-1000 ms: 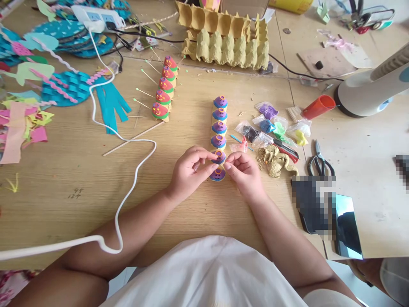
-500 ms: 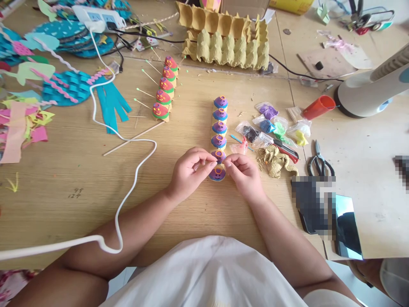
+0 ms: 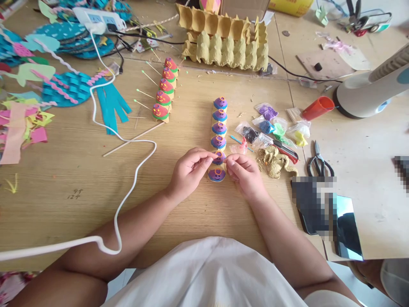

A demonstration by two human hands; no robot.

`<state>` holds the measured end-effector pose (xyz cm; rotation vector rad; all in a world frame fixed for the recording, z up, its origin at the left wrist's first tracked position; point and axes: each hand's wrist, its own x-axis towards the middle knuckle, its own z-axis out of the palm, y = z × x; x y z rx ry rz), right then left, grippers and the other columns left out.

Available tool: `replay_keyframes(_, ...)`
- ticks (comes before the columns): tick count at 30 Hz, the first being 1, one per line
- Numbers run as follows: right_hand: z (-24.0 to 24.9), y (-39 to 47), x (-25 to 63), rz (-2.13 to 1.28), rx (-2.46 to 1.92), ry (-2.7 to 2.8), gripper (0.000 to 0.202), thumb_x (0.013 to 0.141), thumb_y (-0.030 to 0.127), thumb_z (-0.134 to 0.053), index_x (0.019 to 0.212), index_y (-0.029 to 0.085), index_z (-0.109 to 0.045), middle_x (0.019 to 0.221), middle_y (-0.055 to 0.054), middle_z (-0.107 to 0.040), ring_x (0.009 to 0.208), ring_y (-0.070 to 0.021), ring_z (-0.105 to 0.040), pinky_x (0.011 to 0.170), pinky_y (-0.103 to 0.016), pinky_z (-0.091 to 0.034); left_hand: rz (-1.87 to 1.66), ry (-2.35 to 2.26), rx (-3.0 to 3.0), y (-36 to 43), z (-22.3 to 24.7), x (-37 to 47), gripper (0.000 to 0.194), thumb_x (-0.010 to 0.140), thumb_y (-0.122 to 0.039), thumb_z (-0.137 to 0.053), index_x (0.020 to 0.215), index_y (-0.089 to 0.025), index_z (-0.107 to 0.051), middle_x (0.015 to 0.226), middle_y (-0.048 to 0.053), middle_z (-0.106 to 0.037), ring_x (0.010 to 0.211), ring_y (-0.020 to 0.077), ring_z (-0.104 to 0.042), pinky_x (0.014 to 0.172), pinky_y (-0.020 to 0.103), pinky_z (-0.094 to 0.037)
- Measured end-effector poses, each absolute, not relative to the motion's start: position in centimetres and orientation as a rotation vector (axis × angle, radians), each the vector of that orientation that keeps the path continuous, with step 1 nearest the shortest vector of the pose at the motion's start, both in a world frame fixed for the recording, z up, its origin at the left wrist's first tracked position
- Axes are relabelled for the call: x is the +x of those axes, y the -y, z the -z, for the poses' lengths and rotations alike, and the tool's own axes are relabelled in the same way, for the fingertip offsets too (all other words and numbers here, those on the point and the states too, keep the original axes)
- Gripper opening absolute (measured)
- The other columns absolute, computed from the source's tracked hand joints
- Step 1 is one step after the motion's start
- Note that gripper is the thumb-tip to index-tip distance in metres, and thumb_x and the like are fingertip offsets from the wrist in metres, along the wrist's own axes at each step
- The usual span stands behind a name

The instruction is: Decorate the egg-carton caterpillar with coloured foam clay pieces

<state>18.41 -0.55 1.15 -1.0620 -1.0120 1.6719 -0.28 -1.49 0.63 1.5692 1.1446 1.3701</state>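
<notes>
A strip of egg-carton cups stands upright on the table in front of me, each cup coated in purple and blue clay with an orange ring and a small dark face. My left hand is at the left of the strip's near end, thumb and forefinger pinched together. On the other side, my right hand is pinched the same way, close to the second-nearest cup. Anything between the fingertips is too small to make out. A second strip of red and green cups, with green-tipped sticks at its sides, stands farther left.
Bags of coloured clay, a red utility knife, torn carton pieces and scissors lie right of the strip. A white cable crosses the left side. Egg cartons stand at the back, a red cup at right.
My fingertips have drawn slightly apart, showing more of the second-nearest cup. Both hands otherwise stay in nearly the same place over the strip.
</notes>
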Motion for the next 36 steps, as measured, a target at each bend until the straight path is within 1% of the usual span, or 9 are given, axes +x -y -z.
replay_keyframes(4,-1.39,0.43,18.36,-1.726,-1.01,0.96,0.038,0.074,0.049,-0.09,0.084,0.021,-0.066,0.064,0.007,-0.051,0.053,-0.0071,-0.034,0.048,-0.023,-0.024,-1.394,-1.13,1.537,1.4,-0.64,-0.3,0.017,0.098,-0.036,-0.07,0.095,-0.021,-0.076,0.091,0.004,-0.072,0.083,0.0143,-0.066,0.075,0.027,-0.053)
replay_keyframes(7,-1.53,0.43,18.29,-1.717,-0.994,0.966,0.04,0.073,0.048,-0.091,0.081,0.021,-0.062,0.065,0.007,-0.051,0.054,-0.0069,-0.035,0.048,-0.023,-0.024,-1.376,-1.126,1.501,1.37,-0.66,-0.34,0.017,0.095,-0.036,-0.074,0.09,-0.02,-0.073,0.085,0.002,-0.068,0.076,0.0123,-0.06,0.069,0.025,-0.05)
replay_keyframes(12,-1.61,0.4,18.43,-1.707,-0.985,0.975,0.036,0.084,0.047,-0.079,0.079,0.023,-0.053,0.061,0.007,-0.05,0.05,-0.0071,-0.03,0.048,-0.023,-0.02,-1.334,-1.194,1.452,1.47,-0.48,-0.36,0.022,0.094,-0.04,-0.074,0.087,-0.019,-0.07,0.079,0.0,-0.066,0.069,0.0106,-0.057,0.064,0.023,-0.046)
replay_keyframes(14,-1.58,0.35,18.62,-1.643,-1.023,1.06,0.033,0.089,0.045,-0.072,0.078,0.023,-0.051,0.062,0.006,-0.052,0.05,-0.0074,-0.032,0.049,-0.024,-0.022,-1.305,-1.259,1.485,1.6,-0.38,-0.39,0.024,0.097,-0.041,-0.07,0.086,-0.019,-0.068,0.075,-0.001,-0.065,0.065,0.0103,-0.056,0.062,0.023,-0.044)
replay_keyframes(19,-1.31,0.64,18.91,-1.212,-1.287,1.558,0.025,0.095,0.036,-0.061,0.077,0.023,-0.05,0.061,0.005,-0.049,0.056,-0.0109,-0.039,0.055,-0.026,-0.031,-1.082,-1.429,1.637,2.14,-0.43,-0.57,0.032,0.104,-0.044,-0.055,0.083,-0.02,-0.063,0.066,-0.002,-0.063,0.061,0.0119,-0.058,0.061,0.024,-0.044)
replay_keyframes(23,-1.07,1.07,18.88,-1.012,-1.405,1.788,0.02,0.096,0.03,-0.057,0.079,0.023,-0.049,0.062,0.005,-0.05,0.056,-0.0117,-0.041,0.057,-0.028,-0.031,-0.935,-1.515,1.712,2.37,-0.65,-0.67,0.03,0.104,-0.044,-0.052,0.085,-0.022,-0.061,0.066,-0.001,-0.066,0.06,0.0133,-0.062,0.061,0.024,-0.044)
replay_keyframes(26,-0.89,1.1,18.97,-1.023,-1.422,1.769,0.02,0.099,0.033,-0.054,0.082,0.024,-0.049,0.062,0.004,-0.054,0.056,-0.013,-0.045,0.057,-0.029,-0.033,-0.946,-1.519,1.698,2.33,-0.7,-0.7,0.03,0.104,-0.044,-0.051,0.084,-0.023,-0.06,0.067,-0.001,-0.069,0.061,0.0137,-0.064,0.062,0.025,-0.045)
replay_keyframes(31,-0.85,0.75,19.04,-0.988,-1.412,1.693,0.019,0.101,0.035,-0.054,0.085,0.024,-0.052,0.068,0.002,-0.061,0.06,-0.0142,-0.049,0.06,-0.029,-0.037,-1.041,-1.529,1.639,2.1,-0.36,-0.73,0.027,0.104,-0.043,-0.053,0.088,-0.022,-0.061,0.077,0.0,-0.074,0.065,0.0135,-0.066,0.064,0.025,-0.048)
replay_keyframes(36,-0.95,0.41,18.74,-1.133,-1.336,1.572,0.023,0.099,0.042,-0.059,0.086,0.024,-0.053,0.068,0.002,-0.06,0.058,-0.0136,-0.046,0.056,-0.029,-0.035,-1.173,-1.464,1.545,1.77,0.18,-0.77,0.023,0.103,-0.043,-0.057,0.096,-0.021,-0.063,0.09,0.003,-0.078,0.073,0.0139,-0.068,0.068,0.025,-0.051)
